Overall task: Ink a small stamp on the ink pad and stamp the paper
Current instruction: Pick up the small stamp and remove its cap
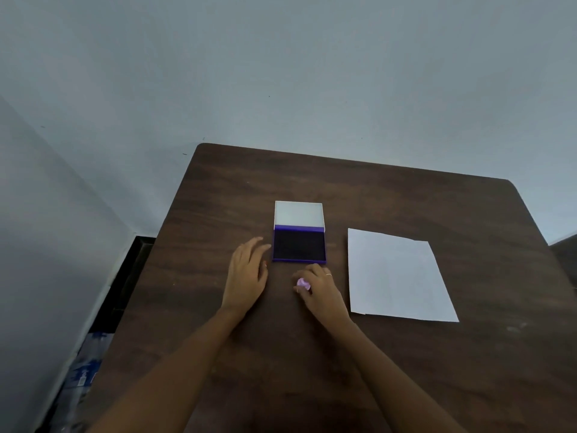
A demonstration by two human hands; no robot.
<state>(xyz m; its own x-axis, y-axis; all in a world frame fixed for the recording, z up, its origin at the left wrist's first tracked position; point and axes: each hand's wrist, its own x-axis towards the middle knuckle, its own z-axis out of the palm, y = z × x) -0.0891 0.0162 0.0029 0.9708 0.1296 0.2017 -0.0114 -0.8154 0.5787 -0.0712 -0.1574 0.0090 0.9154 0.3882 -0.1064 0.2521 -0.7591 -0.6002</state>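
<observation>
A: Now, head view, item one?
B: Dark brown wood-grain worktop (343,354); on it an open purple ink pad (299,245), white lid raised at the far side.
A: Paper?
B: White rectangular paper sheet (396,276), right of the pad, apart from it.
A: Hands?
B: Left hand (246,276) flat, grip spread, just beside the pad. Right hand (321,289) pinching a small lilac stamp (303,284) near the pad's front edge.

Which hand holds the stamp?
The right hand, curled around the small lilac stamp near the ink pad. The left hand lies flat and empty.
</observation>
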